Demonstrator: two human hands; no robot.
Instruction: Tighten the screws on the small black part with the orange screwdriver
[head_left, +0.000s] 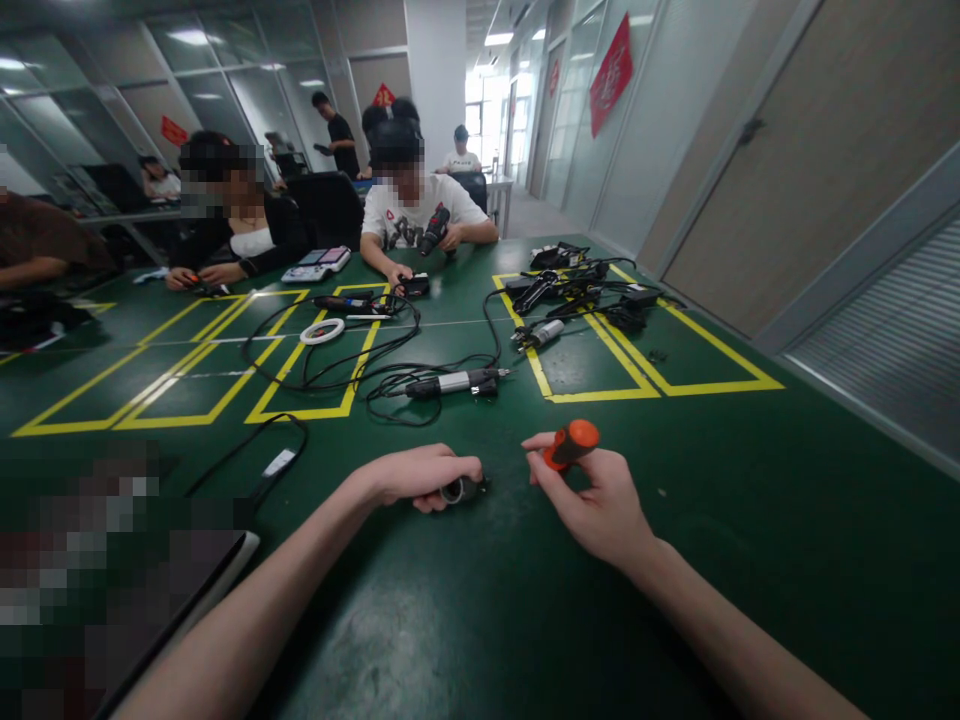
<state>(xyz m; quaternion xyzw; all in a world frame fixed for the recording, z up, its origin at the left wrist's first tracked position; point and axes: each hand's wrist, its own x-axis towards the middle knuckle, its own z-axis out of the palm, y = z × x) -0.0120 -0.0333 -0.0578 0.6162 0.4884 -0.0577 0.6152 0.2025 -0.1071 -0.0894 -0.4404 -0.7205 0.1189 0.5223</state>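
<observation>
Curling its fingers round a dark part low over the green tabletop, the left hand held it; the right hand grasped an orange-handled tool, tip hidden. The part, being rounded, could have rolled if that hold loosened.

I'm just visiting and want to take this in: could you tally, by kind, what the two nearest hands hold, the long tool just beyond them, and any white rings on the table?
Orange-and-black tool, in the right hand: 1
Dark part, in the left hand: 1
Black-and-silver tool: 1
White ring: 1
Total: 4
</observation>
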